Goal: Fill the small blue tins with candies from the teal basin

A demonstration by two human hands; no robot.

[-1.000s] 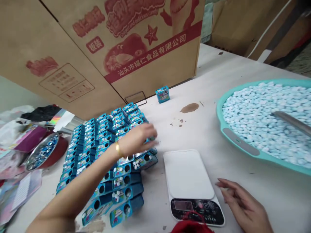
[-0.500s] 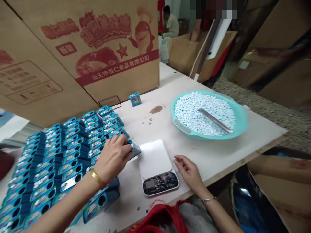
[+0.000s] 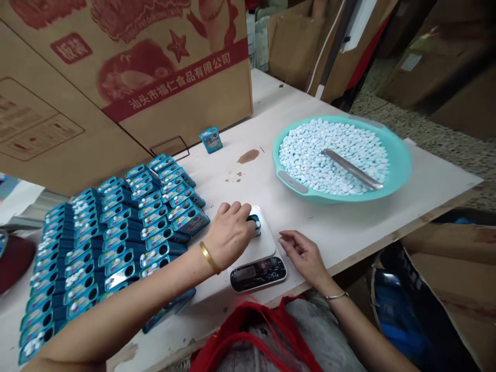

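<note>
My left hand [image 3: 231, 232] is closed around a small blue candy tin [image 3: 256, 223] over the white plate of a kitchen scale [image 3: 265, 235]. The hand hides most of this tin, and I cannot tell whether it bears on the plate. Just right of the scale, my right hand [image 3: 304, 257] hovers with its fingers curled in; whatever they hold, if anything, is too small to make out. Rows of blue tins [image 3: 118, 227] with dark round openings stand to the left, several with white candies on top. A turquoise basin [image 3: 401, 157] holds many pale candies [image 3: 333, 150].
A metal scoop [image 3: 352, 169] lies on the candies in the basin. One blue tin [image 3: 211, 140] stands alone before a large printed carton [image 3: 174, 124]. Brown stains [image 3: 248, 156] mark the white table [image 3: 232, 191]. An open carton [image 3: 445, 279] sits below the table's right edge.
My left hand has moved right with the tin, from beside the rows onto the scale. My right hand has hardly moved. The camera view has tilted downward.
</note>
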